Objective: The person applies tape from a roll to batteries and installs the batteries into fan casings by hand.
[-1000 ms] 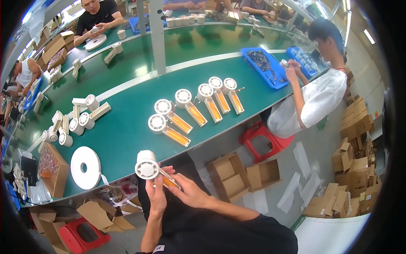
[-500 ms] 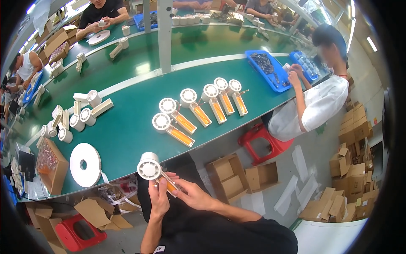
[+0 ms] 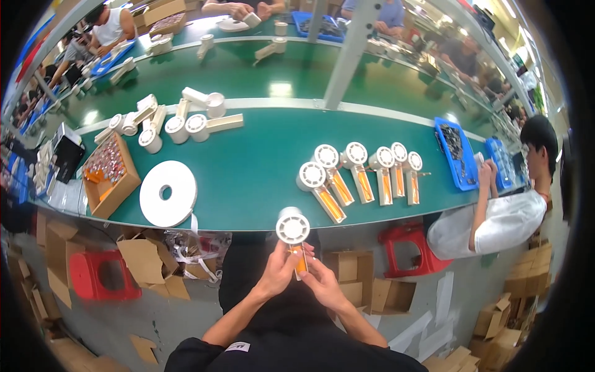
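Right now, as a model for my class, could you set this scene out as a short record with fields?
Left hand: on the handle of the white unit
Right hand: lower on that handle
White unit: round slotted head, orange strip in the handle
Green table, right: six similar units, orange showing
Table, left: white roll; cardboard box of small pieces
Far right: person in white, seated

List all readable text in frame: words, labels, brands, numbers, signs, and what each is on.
Nothing legible.
Small white rectangular patch on black fabric garment: dark marks, too small to read.
Brown cardboard boxes, right: any print too blurred.
White plastic round-headed fan, held: no text visible.
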The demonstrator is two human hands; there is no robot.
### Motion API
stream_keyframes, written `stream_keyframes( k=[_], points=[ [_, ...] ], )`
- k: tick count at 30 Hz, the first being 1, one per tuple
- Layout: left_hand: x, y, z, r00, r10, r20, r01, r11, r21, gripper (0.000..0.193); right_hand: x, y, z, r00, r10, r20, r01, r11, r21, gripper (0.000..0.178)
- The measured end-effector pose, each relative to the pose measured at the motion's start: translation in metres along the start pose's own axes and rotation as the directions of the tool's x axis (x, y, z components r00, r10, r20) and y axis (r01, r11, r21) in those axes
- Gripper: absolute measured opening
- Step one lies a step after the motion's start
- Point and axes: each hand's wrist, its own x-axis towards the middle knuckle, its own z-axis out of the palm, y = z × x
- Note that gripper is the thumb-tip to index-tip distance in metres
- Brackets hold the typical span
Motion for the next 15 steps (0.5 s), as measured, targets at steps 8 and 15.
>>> stream_keyframes(
  k=[8,15],
  points=[
    [-0.001,0.01,-0.006,0.996,-0.008,0.09,0.009,1.0,-0.007,0.041,0.005,-0.005,0.013,0.998,-0.045,-0.048,0.046,0.999,0.012,0.04],
    [-0.01,0.01,-0.009,0.998,-0.008,0.067,0.003,0.998,0.069,0.043,-0.002,-0.001,0.013,0.999,-0.026,-0.04,0.023,0.998,-0.064,0.039]
  ],
)
